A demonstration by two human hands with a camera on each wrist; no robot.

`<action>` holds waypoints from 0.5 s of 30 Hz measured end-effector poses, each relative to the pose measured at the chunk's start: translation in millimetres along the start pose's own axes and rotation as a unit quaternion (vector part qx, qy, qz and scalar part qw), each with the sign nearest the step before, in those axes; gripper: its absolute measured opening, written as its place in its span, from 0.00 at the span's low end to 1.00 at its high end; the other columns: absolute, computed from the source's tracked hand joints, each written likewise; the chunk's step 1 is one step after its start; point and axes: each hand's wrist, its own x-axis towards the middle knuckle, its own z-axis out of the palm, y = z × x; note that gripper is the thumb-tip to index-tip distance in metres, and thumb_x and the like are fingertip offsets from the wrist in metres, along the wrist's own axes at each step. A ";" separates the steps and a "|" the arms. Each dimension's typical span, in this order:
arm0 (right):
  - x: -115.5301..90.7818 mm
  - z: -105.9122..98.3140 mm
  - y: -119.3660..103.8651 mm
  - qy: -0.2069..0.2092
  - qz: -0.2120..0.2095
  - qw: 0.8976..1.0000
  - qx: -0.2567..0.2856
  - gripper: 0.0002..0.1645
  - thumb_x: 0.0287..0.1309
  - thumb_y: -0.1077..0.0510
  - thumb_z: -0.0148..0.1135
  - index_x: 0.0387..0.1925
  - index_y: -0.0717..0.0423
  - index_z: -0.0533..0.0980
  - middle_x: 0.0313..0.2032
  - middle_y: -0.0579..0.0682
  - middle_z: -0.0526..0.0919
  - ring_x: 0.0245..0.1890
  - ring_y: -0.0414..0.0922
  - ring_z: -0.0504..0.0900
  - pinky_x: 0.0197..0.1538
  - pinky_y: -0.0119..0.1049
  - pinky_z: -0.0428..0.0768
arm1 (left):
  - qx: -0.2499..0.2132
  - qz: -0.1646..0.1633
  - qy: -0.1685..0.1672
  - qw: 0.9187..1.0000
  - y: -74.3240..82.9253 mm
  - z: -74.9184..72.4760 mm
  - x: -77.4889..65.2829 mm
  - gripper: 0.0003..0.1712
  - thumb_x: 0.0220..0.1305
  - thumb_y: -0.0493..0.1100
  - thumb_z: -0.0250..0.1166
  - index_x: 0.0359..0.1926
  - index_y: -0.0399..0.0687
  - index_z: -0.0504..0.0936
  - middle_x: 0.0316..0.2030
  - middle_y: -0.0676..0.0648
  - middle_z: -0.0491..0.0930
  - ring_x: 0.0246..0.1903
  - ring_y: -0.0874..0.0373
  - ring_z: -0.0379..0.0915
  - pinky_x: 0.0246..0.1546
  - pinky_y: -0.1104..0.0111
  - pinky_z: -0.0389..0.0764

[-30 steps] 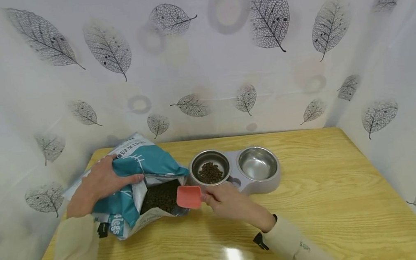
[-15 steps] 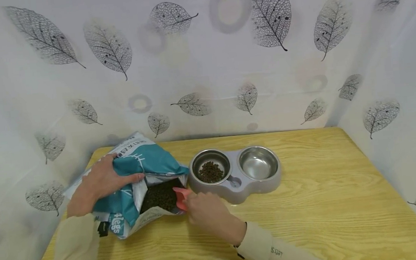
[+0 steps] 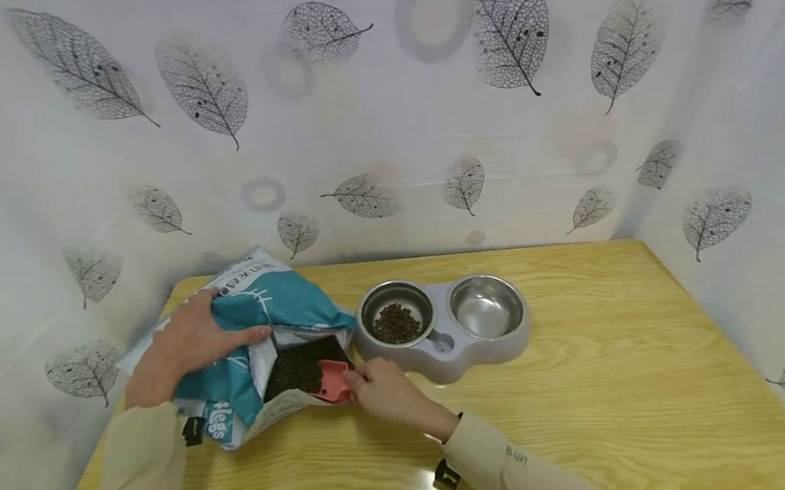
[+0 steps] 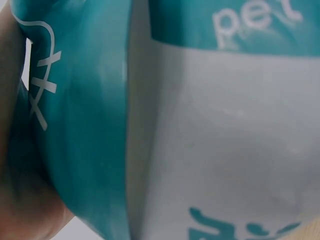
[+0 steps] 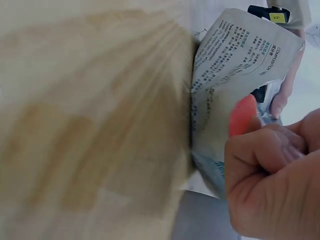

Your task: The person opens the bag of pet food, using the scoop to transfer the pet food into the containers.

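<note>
A teal and white pet food bag lies on its side at the left, its mouth facing right and showing brown kibble. My left hand grips the bag from above, the thumb along the edge of the mouth. The bag's printed side fills most of the left wrist view. With curled fingers my right hand holds a coral-red scoop by its handle. The scoop's head is inside the bag's mouth at the kibble. In the right wrist view the scoop shows partly past the fist.
Right of the bag stands a grey double bowl stand. Its left steel bowl holds some kibble; its right steel bowl shows bare metal. Under all lies a wooden table, with a leaf-print curtain behind.
My right hand has moved left with the scoop, from just outside the bag's mouth to inside it at the kibble. The left hand and the bag have stayed in place.
</note>
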 end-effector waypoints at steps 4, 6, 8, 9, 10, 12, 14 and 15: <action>-4.0 -0.2 5.4 -0.028 0.057 0.987 0.145 0.28 0.70 0.47 0.48 0.22 0.61 0.78 0.10 0.41 0.62 0.08 0.38 0.56 0.13 0.30 0.57 | -0.003 0.003 0.002 1.000 0.3 -0.4 0.2 0.77 0.39 0.86 0.53 0.72 0.31 0.45 0.66 0.24 0.54 0.62 0.26 0.54 0.56 0.35 0.63; -6.7 -1.1 7.2 -0.041 0.080 0.974 0.209 0.28 0.69 0.45 0.49 0.25 0.64 0.77 0.11 0.41 0.62 0.07 0.38 0.55 0.11 0.30 0.56 | -0.004 0.005 0.004 1.000 0.4 -0.6 0.3 0.76 0.39 0.86 0.53 0.72 0.31 0.45 0.66 0.24 0.54 0.62 0.26 0.54 0.56 0.35 0.63; -9.0 -2.3 8.4 -0.054 0.097 0.960 0.258 0.29 0.68 0.44 0.49 0.27 0.67 0.76 0.11 0.41 0.61 0.08 0.38 0.54 0.11 0.29 0.55 | -0.004 0.006 0.006 1.000 0.4 -0.8 0.4 0.76 0.39 0.86 0.53 0.71 0.31 0.46 0.66 0.24 0.55 0.62 0.27 0.54 0.56 0.35 0.63; -9.9 -3.0 9.0 -0.062 0.103 0.953 0.278 0.29 0.68 0.45 0.49 0.29 0.69 0.75 0.12 0.41 0.60 0.08 0.38 0.53 0.11 0.29 0.54 | -0.004 0.006 0.006 1.000 0.3 -0.9 0.4 0.76 0.40 0.86 0.53 0.71 0.31 0.46 0.66 0.24 0.55 0.62 0.27 0.54 0.56 0.35 0.63; -10.7 -3.7 9.7 -0.067 0.108 0.947 0.294 0.30 0.68 0.45 0.49 0.30 0.71 0.74 0.12 0.41 0.60 0.09 0.37 0.53 0.11 0.28 0.53 | -0.004 0.006 0.006 1.000 0.2 -1.0 0.3 0.76 0.40 0.86 0.53 0.71 0.31 0.46 0.66 0.24 0.55 0.62 0.27 0.54 0.56 0.35 0.63; -11.9 -5.1 11.2 -0.077 0.114 0.937 0.320 0.30 0.68 0.45 0.49 0.32 0.73 0.73 0.12 0.41 0.59 0.09 0.36 0.52 0.11 0.28 0.51 | -0.005 0.007 0.005 1.000 0.1 -1.1 0.1 0.76 0.40 0.86 0.53 0.71 0.31 0.46 0.66 0.24 0.55 0.62 0.26 0.54 0.56 0.34 0.62; -12.8 -6.7 12.9 -0.084 0.116 0.928 0.343 0.30 0.69 0.46 0.49 0.33 0.74 0.72 0.11 0.41 0.58 0.09 0.36 0.52 0.11 0.28 0.50 | -0.005 0.007 0.002 1.000 0.1 -1.0 0.0 0.76 0.40 0.86 0.53 0.71 0.31 0.45 0.66 0.24 0.54 0.62 0.26 0.54 0.56 0.34 0.62; -13.2 -7.6 13.8 -0.087 0.116 0.924 0.355 0.29 0.69 0.47 0.49 0.33 0.74 0.72 0.11 0.41 0.58 0.09 0.36 0.51 0.11 0.28 0.50 | -0.005 0.007 0.001 1.000 0.1 -0.8 0.0 0.76 0.40 0.86 0.53 0.72 0.31 0.45 0.66 0.24 0.54 0.62 0.26 0.53 0.56 0.34 0.62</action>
